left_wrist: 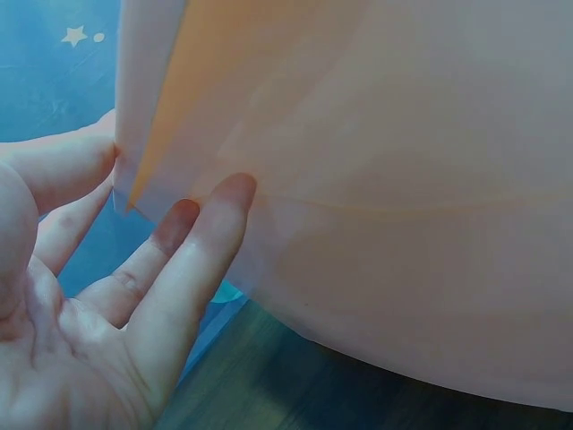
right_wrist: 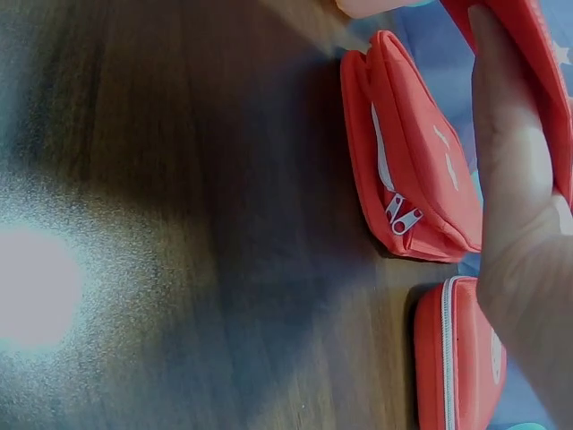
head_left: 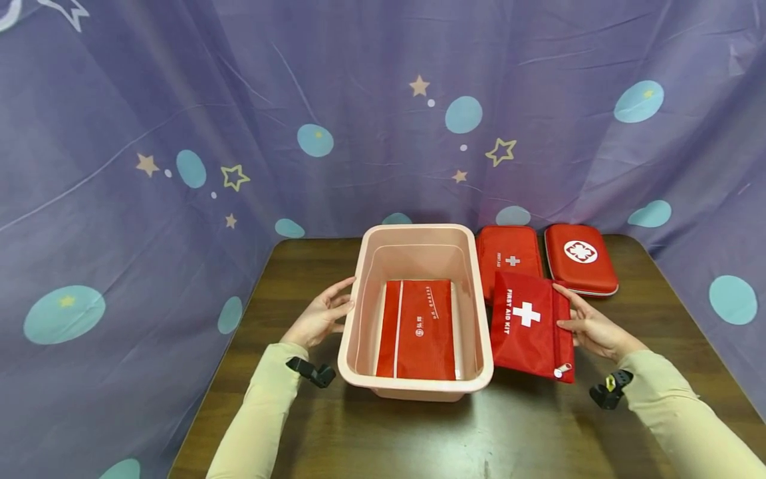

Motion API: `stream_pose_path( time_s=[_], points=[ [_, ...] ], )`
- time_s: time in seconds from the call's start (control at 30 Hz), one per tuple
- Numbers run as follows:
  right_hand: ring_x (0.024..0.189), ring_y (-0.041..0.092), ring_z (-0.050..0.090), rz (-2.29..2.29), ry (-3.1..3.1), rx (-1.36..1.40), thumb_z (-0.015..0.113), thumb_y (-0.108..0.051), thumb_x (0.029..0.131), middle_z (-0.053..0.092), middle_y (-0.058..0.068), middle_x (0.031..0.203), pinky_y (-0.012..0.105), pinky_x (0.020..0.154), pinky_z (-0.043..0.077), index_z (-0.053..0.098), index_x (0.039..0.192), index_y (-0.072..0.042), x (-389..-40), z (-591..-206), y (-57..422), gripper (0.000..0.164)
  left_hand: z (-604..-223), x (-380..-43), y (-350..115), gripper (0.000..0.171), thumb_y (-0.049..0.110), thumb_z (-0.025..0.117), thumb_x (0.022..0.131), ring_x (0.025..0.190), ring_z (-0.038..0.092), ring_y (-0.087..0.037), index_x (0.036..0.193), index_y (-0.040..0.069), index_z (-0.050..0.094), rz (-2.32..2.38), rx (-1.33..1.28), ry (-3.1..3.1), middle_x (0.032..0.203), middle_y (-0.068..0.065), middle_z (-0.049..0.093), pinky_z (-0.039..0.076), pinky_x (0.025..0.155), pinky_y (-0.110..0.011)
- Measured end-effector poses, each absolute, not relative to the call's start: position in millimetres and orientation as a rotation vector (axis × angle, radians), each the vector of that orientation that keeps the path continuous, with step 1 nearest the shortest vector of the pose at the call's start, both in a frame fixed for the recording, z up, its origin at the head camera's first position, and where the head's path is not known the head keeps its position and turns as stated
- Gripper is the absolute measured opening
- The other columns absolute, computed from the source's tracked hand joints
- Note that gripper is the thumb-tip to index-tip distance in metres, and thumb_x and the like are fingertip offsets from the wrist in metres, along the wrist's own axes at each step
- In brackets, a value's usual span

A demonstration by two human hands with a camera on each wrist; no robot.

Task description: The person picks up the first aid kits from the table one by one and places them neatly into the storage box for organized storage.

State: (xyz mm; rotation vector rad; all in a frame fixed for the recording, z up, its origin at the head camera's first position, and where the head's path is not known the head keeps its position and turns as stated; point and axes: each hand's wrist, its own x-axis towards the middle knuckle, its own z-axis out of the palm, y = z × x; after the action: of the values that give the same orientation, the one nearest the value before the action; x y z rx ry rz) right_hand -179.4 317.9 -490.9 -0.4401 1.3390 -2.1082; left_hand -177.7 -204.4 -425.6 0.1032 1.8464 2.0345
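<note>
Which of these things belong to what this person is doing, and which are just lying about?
In the job:
- pink bin, touched by the left hand
- FIRST AID KIT pouch, held by the right hand
- red item inside the bin

Lying by, though perhaps related:
- red zip pouch
- red case with white emblem
</note>
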Motion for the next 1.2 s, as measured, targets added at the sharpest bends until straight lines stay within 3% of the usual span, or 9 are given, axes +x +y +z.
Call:
stream_pose_path(
  time_s=[1.2],
  points=[
    [0.109,0.018,0.062,-2.194,1.273,-0.538,0.027,0.015,0.095,0.059,0.001,0.122,0.042,0.081,0.055,0.012,0.147,-0.032,-192.8,-460.0,326.4,0.072,-424.0,-179.3,-204.9,0.061,0.006,0.052,0.096,0.091,0.06,-0.01,0.15,0.01,0.023,2.044,0.103,1.826,0.109,0.001,0.056,0.055,0.071,-0.035]
  ],
)
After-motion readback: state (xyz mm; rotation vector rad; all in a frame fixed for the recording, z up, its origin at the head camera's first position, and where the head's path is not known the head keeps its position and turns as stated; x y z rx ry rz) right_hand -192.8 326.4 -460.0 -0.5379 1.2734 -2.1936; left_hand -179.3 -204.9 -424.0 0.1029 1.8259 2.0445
